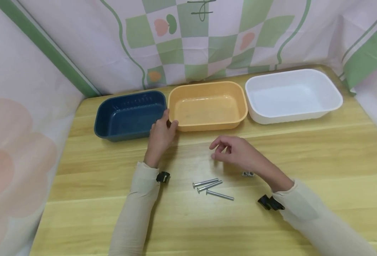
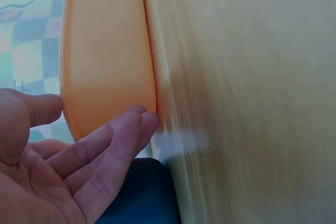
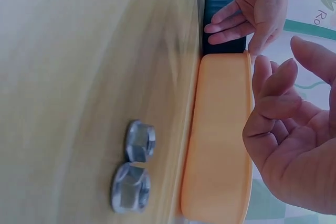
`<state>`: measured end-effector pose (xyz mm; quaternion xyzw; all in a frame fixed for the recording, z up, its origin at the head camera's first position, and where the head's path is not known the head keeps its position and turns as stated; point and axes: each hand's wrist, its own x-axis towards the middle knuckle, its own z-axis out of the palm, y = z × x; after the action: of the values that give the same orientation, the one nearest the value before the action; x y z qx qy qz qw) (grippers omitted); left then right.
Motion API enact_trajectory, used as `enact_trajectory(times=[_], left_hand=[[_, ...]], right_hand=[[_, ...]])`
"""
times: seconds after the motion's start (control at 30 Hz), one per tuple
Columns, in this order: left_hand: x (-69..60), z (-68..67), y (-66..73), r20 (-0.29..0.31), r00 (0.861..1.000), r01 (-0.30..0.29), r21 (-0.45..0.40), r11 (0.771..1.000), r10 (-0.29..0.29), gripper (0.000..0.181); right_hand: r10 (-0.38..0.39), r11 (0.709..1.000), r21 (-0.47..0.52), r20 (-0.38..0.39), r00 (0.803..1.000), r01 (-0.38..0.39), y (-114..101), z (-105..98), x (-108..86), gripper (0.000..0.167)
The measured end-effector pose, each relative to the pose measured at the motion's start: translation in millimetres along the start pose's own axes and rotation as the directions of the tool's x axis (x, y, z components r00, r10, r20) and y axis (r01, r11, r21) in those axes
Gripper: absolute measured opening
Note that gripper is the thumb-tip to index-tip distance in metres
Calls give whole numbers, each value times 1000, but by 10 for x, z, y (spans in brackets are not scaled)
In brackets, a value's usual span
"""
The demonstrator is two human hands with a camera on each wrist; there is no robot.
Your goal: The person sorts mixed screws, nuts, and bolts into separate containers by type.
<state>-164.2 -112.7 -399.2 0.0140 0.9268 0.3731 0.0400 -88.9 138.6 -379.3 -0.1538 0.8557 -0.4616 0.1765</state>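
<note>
My left hand is at the near left corner of the orange-yellow tub, beside the dark blue tub. Its thumb touches the yellow rim, and its extended fingers lie along the tub's outer side in the left wrist view. In front of the yellow tub hovers my right hand, fingers loosely bent with nothing between them. Three silver bolts lie on the table between my forearms. Two flanged nuts sit side by side beneath the right hand, partly covered by it in the head view.
A white tub stands at the right end of the row, along the back of the wooden table. Patterned cloth hangs behind and at both sides. Black wrist mounts sit on both sleeves.
</note>
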Motion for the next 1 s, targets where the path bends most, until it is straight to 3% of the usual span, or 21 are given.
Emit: enact_trajectory(times=[0.27, 0.6, 1.0], left_hand=[[-4, -5, 8, -10, 1000, -13, 1, 1000, 13, 57], [7, -25, 0, -11, 999, -33, 14, 999, 34, 57], [3, -25, 1, -16, 1000, -7, 6, 1000, 8, 57]], right_hand=[[49, 999, 4, 44, 998, -49, 26, 10, -113, 24], [32, 999, 5, 37, 999, -32, 54, 42, -153, 24], [67, 998, 3, 65, 996, -67, 89, 97, -220, 26]])
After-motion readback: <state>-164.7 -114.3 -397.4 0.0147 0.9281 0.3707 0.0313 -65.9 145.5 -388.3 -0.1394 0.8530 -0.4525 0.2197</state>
